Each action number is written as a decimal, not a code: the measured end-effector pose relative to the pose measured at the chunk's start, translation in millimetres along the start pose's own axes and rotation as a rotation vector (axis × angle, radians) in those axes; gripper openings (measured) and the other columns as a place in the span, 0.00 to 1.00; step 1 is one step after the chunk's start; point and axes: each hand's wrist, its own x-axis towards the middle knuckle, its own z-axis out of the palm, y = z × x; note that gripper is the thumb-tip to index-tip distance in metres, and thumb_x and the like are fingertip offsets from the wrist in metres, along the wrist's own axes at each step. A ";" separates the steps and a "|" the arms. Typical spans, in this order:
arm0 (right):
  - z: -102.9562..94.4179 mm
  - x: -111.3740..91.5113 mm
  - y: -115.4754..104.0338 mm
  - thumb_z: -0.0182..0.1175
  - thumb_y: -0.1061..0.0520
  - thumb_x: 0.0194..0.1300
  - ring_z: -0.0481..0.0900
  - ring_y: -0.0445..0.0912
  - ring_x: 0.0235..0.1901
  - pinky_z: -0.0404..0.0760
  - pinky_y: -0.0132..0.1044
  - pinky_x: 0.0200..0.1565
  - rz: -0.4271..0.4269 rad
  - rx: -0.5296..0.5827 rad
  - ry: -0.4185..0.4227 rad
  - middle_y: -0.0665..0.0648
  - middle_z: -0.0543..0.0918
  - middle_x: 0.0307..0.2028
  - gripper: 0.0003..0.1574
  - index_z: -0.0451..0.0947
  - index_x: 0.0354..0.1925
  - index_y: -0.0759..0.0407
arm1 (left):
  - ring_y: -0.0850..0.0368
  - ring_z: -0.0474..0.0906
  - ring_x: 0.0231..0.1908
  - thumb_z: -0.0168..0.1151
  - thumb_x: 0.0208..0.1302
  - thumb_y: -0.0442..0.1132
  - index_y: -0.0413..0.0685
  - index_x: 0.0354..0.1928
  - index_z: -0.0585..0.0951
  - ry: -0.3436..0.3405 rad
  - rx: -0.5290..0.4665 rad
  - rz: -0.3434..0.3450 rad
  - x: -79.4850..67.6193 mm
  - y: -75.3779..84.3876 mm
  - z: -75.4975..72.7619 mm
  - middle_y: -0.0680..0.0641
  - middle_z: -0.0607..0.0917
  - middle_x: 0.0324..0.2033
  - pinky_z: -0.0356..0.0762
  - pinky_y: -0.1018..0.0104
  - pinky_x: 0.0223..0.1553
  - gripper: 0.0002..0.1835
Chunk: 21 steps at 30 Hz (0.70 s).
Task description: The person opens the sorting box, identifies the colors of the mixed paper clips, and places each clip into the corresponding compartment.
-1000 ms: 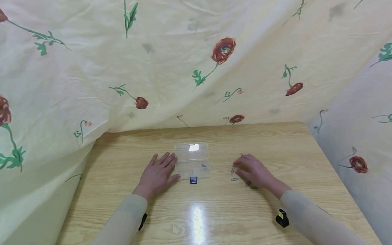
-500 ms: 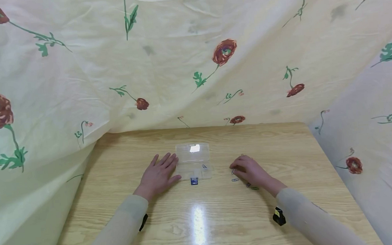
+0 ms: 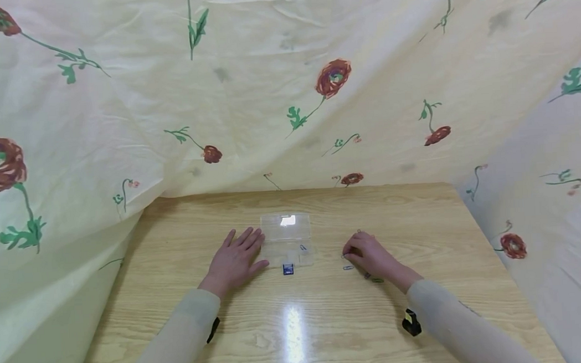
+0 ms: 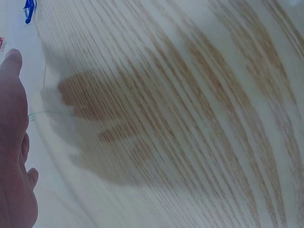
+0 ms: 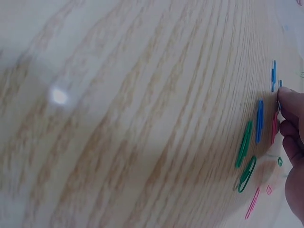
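Note:
My left hand (image 3: 236, 262) lies flat with spread fingers on the table, beside a clear plastic compartment box (image 3: 273, 260) and touching its left side. The box's lid (image 3: 271, 227) is raised behind it, and a blue paper clip (image 3: 303, 248) lies in one compartment. A small blue rectangular piece (image 3: 288, 269) sits at the box's front edge. To the right, my right hand (image 3: 373, 255) pinches a blue paper clip (image 5: 280, 84) between thumb and fingers, low at the tabletop. Around it lie another blue clip (image 3: 348, 267), a red clip (image 5: 273, 128) and green clips (image 5: 243, 144).
The wooden table (image 3: 249, 328) reaches back to a flower-patterned cloth (image 3: 255, 95), which also hangs at both sides. A further blue clip (image 5: 259, 121) and a pink clip (image 5: 252, 203) lie near the right hand. Black wrist cameras (image 3: 411, 323) sit under the sleeves.
My right hand has shifted slightly left and its fingertips have closed on a blue paper clip. My left hand stays beside the box.

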 end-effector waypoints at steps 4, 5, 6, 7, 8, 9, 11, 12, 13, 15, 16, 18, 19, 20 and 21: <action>1.1 -0.7 -2.0 0.71 0.65 0.70 0.78 0.48 0.42 0.77 0.69 0.57 0.000 -0.019 -0.001 0.50 0.83 0.38 0.06 0.86 0.38 0.55 | 0.48 0.52 0.84 0.47 0.81 0.68 0.51 0.84 0.63 0.010 0.015 0.000 -0.4 -0.4 2.2 0.50 0.61 0.83 0.46 0.41 0.83 0.41; 1.6 -1.0 -2.0 0.71 0.65 0.70 0.78 0.48 0.42 0.79 0.67 0.55 -0.011 -0.031 0.003 0.50 0.83 0.38 0.05 0.86 0.38 0.56 | 0.48 0.52 0.83 0.47 0.80 0.68 0.51 0.84 0.63 0.013 0.013 0.000 -0.6 -0.4 2.5 0.50 0.61 0.83 0.46 0.41 0.83 0.41; 2.2 -1.4 -1.9 0.71 0.65 0.69 0.78 0.48 0.41 0.79 0.67 0.54 -0.023 -0.050 0.009 0.50 0.83 0.37 0.05 0.85 0.38 0.56 | 0.48 0.53 0.83 0.48 0.80 0.68 0.51 0.84 0.64 0.017 0.011 0.002 -0.8 -0.4 2.6 0.50 0.62 0.83 0.46 0.41 0.83 0.41; 2.8 -1.6 -1.8 0.71 0.66 0.69 0.78 0.48 0.41 0.80 0.66 0.53 -0.036 -0.071 0.015 0.50 0.83 0.37 0.05 0.85 0.38 0.56 | 0.49 0.52 0.83 0.47 0.80 0.68 0.51 0.84 0.64 0.015 0.010 0.001 -0.7 -0.5 2.6 0.50 0.61 0.83 0.46 0.41 0.83 0.41; 3.6 -1.7 -1.2 0.71 0.66 0.69 0.78 0.48 0.40 0.80 0.64 0.51 -0.051 -0.088 0.024 0.51 0.83 0.37 0.05 0.85 0.38 0.57 | 0.49 0.52 0.83 0.47 0.80 0.68 0.51 0.84 0.64 0.014 0.008 0.001 -0.7 -0.4 2.3 0.50 0.61 0.83 0.46 0.41 0.83 0.41; 4.4 -1.9 -0.4 0.71 0.66 0.68 0.77 0.47 0.40 0.81 0.62 0.50 -0.062 -0.106 0.031 0.51 0.83 0.37 0.05 0.85 0.38 0.57 | 0.49 0.52 0.84 0.47 0.80 0.68 0.51 0.84 0.64 0.013 0.007 0.002 -0.8 -0.4 1.9 0.50 0.61 0.83 0.45 0.41 0.83 0.41; 5.7 -1.8 0.7 0.72 0.66 0.68 0.77 0.47 0.39 0.80 0.58 0.48 -0.073 -0.121 0.043 0.51 0.83 0.37 0.06 0.85 0.38 0.57 | 0.49 0.52 0.84 0.47 0.80 0.68 0.51 0.84 0.64 0.011 0.005 0.002 -0.5 -0.5 1.7 0.50 0.60 0.83 0.45 0.41 0.84 0.41; 5.9 -1.5 1.1 0.72 0.66 0.68 0.77 0.47 0.39 0.80 0.57 0.48 -0.071 -0.126 0.044 0.51 0.83 0.36 0.06 0.85 0.38 0.57 | 0.49 0.51 0.84 0.46 0.81 0.69 0.52 0.84 0.63 0.005 0.010 0.000 -0.4 -0.6 1.7 0.50 0.59 0.84 0.44 0.42 0.84 0.41; 5.9 -1.2 1.0 0.72 0.65 0.68 0.77 0.47 0.39 0.80 0.54 0.47 -0.069 -0.128 0.043 0.50 0.83 0.36 0.06 0.85 0.38 0.56 | 0.49 0.50 0.84 0.45 0.81 0.69 0.52 0.84 0.62 0.003 0.011 -0.002 -0.3 -0.7 1.5 0.50 0.59 0.84 0.43 0.42 0.84 0.42; 5.2 -0.1 -0.6 0.72 0.65 0.68 0.76 0.46 0.39 0.79 0.52 0.47 -0.050 -0.128 0.030 0.50 0.83 0.36 0.06 0.85 0.38 0.56 | 0.49 0.50 0.84 0.45 0.81 0.69 0.52 0.84 0.63 0.003 0.010 -0.003 -0.3 -1.2 2.0 0.50 0.59 0.84 0.43 0.42 0.84 0.42; 4.6 0.3 -1.7 0.72 0.65 0.68 0.76 0.46 0.40 0.79 0.52 0.47 -0.040 -0.126 0.021 0.50 0.82 0.36 0.06 0.84 0.38 0.56 | 0.49 0.50 0.84 0.45 0.81 0.69 0.52 0.84 0.62 -0.001 0.012 -0.004 -0.1 -1.6 2.6 0.50 0.59 0.84 0.43 0.42 0.84 0.42; 3.4 1.0 -4.2 0.72 0.64 0.69 0.75 0.46 0.40 0.78 0.52 0.48 -0.017 -0.124 0.002 0.49 0.81 0.36 0.06 0.84 0.38 0.55 | 0.49 0.50 0.84 0.44 0.81 0.69 0.52 0.84 0.62 -0.003 0.014 -0.003 -0.4 -2.1 3.4 0.50 0.58 0.84 0.43 0.42 0.84 0.42; 3.0 1.3 -5.5 0.71 0.65 0.69 0.74 0.45 0.40 0.78 0.51 0.47 -0.011 -0.120 -0.004 0.48 0.81 0.36 0.06 0.83 0.38 0.55 | 0.49 0.50 0.84 0.45 0.81 0.69 0.52 0.84 0.62 -0.003 0.013 -0.002 -0.5 -2.4 3.7 0.50 0.59 0.84 0.44 0.42 0.84 0.42; 2.5 1.6 -6.4 0.71 0.65 0.69 0.73 0.45 0.40 0.77 0.51 0.46 -0.007 -0.116 -0.010 0.48 0.80 0.36 0.07 0.83 0.38 0.55 | 0.49 0.50 0.84 0.45 0.81 0.69 0.52 0.84 0.62 0.001 0.013 0.001 -0.6 -2.6 4.1 0.50 0.59 0.84 0.44 0.41 0.84 0.42; 2.0 1.7 -6.9 0.71 0.65 0.69 0.73 0.45 0.40 0.76 0.50 0.46 -0.009 -0.110 -0.013 0.48 0.80 0.36 0.07 0.82 0.38 0.55 | 0.48 0.51 0.84 0.45 0.81 0.69 0.52 0.84 0.62 0.005 0.014 0.002 -0.6 -2.8 4.6 0.50 0.59 0.84 0.45 0.41 0.83 0.42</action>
